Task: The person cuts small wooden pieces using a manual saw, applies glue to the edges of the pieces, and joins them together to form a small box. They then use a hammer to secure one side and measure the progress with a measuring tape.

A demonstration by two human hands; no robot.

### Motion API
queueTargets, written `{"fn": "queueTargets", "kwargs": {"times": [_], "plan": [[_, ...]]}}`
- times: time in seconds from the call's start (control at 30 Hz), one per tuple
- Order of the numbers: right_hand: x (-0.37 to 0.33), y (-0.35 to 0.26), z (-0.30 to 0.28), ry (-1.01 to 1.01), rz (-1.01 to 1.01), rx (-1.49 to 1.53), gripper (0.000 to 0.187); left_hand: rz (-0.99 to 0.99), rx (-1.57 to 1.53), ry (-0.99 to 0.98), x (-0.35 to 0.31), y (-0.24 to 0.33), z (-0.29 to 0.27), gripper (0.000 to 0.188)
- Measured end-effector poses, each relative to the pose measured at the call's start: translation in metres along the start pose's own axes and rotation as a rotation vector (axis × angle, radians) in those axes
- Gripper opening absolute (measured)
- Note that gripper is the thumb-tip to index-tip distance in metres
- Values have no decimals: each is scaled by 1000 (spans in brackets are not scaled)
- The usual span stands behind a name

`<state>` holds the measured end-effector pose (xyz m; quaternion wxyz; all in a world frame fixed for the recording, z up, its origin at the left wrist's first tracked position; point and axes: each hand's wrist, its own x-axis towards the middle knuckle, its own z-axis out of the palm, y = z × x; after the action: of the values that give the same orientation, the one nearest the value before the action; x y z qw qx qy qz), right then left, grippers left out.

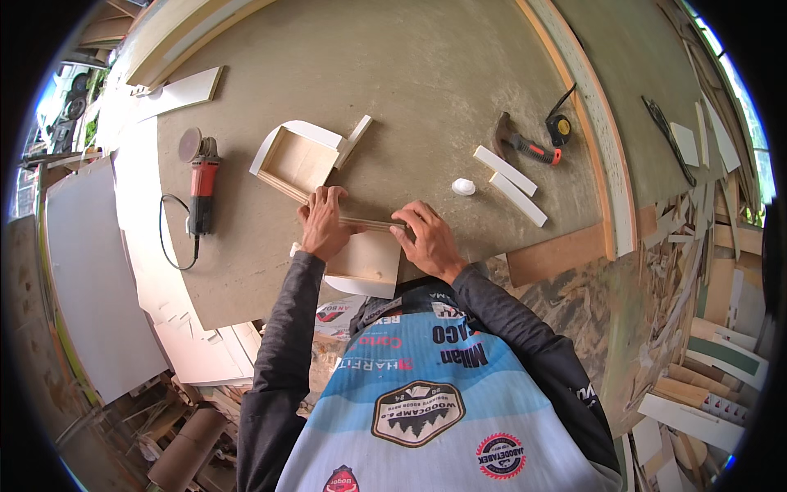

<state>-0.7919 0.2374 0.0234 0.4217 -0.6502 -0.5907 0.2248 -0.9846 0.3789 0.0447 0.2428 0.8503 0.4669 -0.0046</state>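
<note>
A small open wooden box with a white, rounded side panel lies at the table's near edge, against my body. My left hand grips its far left corner, thumb along the far wall. At the far right corner my right hand pinches the same wall between thumb and fingers. A thin wooden edge shows between the two hands. Just beyond my left hand rests a similar wooden box with a curved white side. A short white-faced strip stands against its right side.
An angle grinder with a cord lies at left. On the right are a hammer, a tape measure, two white strips and a small white bottle-like container. A long wooden rail borders the table's right side.
</note>
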Motion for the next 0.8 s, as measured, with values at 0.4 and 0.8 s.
{"fn": "queueTargets", "kwargs": {"times": [0.4,0.8], "plan": [[28,0,5,-312,504,-53,13,-86,-61,65,-1,-5,8,85],[56,-11,16,-415,397,-129,11,-67,0,224,-5,-6,7,83]]}}
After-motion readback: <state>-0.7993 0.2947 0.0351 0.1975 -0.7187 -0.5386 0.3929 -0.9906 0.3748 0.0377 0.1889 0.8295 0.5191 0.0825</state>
